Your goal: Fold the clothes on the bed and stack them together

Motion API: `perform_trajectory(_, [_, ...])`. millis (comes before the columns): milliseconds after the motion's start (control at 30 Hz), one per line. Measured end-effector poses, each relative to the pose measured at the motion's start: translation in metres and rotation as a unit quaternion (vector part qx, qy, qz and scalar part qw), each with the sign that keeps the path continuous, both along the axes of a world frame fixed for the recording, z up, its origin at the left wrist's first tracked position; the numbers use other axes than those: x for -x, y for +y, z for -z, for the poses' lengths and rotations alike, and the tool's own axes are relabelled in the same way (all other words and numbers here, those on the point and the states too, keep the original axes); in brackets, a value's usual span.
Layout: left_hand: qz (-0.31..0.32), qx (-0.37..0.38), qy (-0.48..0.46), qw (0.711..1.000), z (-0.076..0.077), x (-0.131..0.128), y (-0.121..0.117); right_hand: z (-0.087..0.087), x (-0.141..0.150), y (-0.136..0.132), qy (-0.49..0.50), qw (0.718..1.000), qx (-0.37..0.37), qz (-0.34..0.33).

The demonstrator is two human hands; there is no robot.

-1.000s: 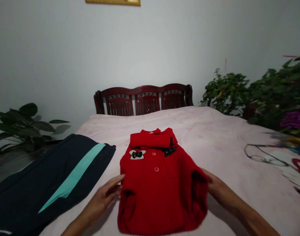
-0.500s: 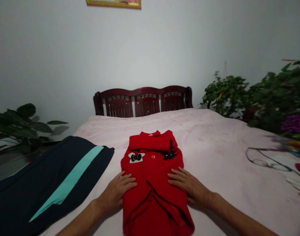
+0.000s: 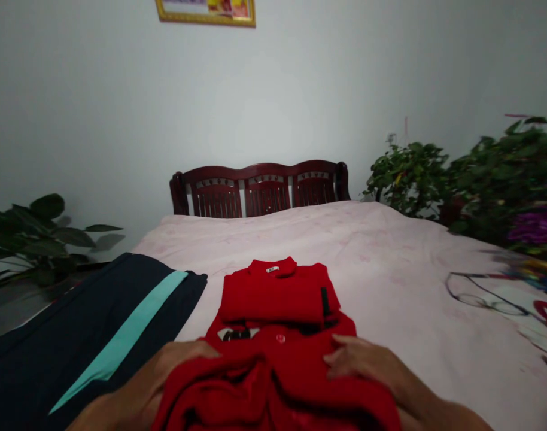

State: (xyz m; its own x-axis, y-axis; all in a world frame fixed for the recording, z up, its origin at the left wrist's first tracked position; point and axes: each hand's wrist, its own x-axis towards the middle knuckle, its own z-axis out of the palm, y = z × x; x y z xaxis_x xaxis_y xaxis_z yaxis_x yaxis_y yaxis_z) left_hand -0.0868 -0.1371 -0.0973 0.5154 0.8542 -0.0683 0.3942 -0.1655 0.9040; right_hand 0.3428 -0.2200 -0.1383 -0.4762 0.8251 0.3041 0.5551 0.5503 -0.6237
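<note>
A red sweater (image 3: 277,299) with a collar, a button and a black-and-white flower patch lies on the bed, its sleeves folded across the top. Its lower part is lifted and bunched towards me. My left hand (image 3: 170,365) is closed around the left side of that raised cloth, its fingers partly hidden. On the opposite side my right hand (image 3: 367,365) grips the cloth, with some fingertips showing on top. To the left of the sweater lie dark navy trousers (image 3: 134,287) with a turquoise stripe.
The bed has a pale pink sheet (image 3: 390,263) and a dark wooden headboard (image 3: 264,191). Eyeglasses (image 3: 484,299) lie at the right. Leafy plants (image 3: 408,179) stand at the back right, and another plant (image 3: 44,233) at the left. A gold-framed picture (image 3: 206,15) hangs on the wall.
My hands have gone from lying flat on the sweater to gripping its lower sides. The lower part has risen and bunched towards me, and the collar end appears lower in view.
</note>
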Motion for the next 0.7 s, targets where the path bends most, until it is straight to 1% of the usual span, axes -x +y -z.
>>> perform_trajectory(33, [0.039, -0.001, 0.023, 0.999, 0.010, 0.001, -0.003, 0.013, 0.005, -0.006, 0.005, 1.000, 0.031, -0.001])
perform_trajectory(67, [0.058, -0.005, 0.035, 0.998, 0.017, 0.000, -0.003, 0.022, 0.011, -0.007, 0.029, 0.998, 0.058, 0.016])
perform_trajectory(100, [0.052, -0.010, 0.034, 0.998, 0.021, -0.003, 0.002, 0.027, 0.017, -0.002, 0.069, 0.994, 0.079, 0.039])
perform_trajectory(133, [0.020, -0.018, 0.018, 0.999, 0.021, -0.008, 0.010, 0.027, 0.022, 0.007, 0.124, 0.985, 0.093, 0.074])
perform_trajectory(167, [-0.021, -0.025, -0.008, 0.999, 0.018, -0.015, 0.021, 0.023, 0.027, 0.021, 0.183, 0.972, 0.100, 0.107])
perform_trajectory(200, [-0.065, -0.030, -0.040, 0.997, 0.014, -0.022, 0.035, 0.016, 0.031, 0.039, 0.226, 0.956, 0.108, 0.155])
perform_trajectory(233, [-0.097, -0.030, -0.071, 0.992, 0.010, -0.031, 0.051, 0.008, 0.033, 0.059, 0.265, 0.935, 0.101, 0.211])
perform_trajectory(267, [-0.120, -0.018, -0.100, 0.988, 0.007, -0.039, 0.068, 0.001, 0.033, 0.081, 0.283, 0.922, 0.088, 0.249])
perform_trajectory(300, [-0.135, 0.008, -0.121, 0.983, 0.007, -0.048, 0.085, -0.004, 0.032, 0.104, 0.275, 0.916, 0.074, 0.281])
perform_trajectory(333, [-0.137, 0.045, -0.125, 0.982, 0.011, -0.055, 0.101, -0.004, 0.030, 0.126, 0.231, 0.918, 0.072, 0.315])
perform_trajectory(367, [-0.140, 0.081, -0.112, 0.980, 0.018, -0.061, 0.116, -0.001, 0.027, 0.146, 0.152, 0.921, 0.088, 0.349])
perform_trajectory(400, [-0.152, 0.100, -0.075, 0.981, 0.028, -0.065, 0.129, 0.006, 0.024, 0.163, 0.031, 0.921, 0.117, 0.370])
perform_trajectory(467, [-0.182, 0.111, -0.011, 0.977, 0.054, -0.069, 0.150, 0.026, 0.019, 0.187, -0.051, 0.905, 0.150, 0.396])
perform_trajectory(533, [-0.226, 0.093, 0.046, 0.969, 0.077, -0.066, 0.165, 0.042, 0.016, 0.198, -0.092, 0.891, 0.163, 0.413])
perform_trajectory(567, [-0.248, 0.083, 0.070, 0.963, 0.084, -0.063, 0.170, 0.048, 0.015, 0.199, -0.105, 0.886, 0.167, 0.420])
perform_trajectory(633, [-0.286, 0.069, 0.103, 0.950, 0.091, -0.056, 0.177, 0.051, 0.012, 0.197, -0.127, 0.879, 0.164, 0.430])
perform_trajectory(700, [-0.313, 0.078, 0.106, 0.941, 0.090, -0.050, 0.181, 0.049, 0.007, 0.193, -0.129, 0.874, 0.137, 0.448])
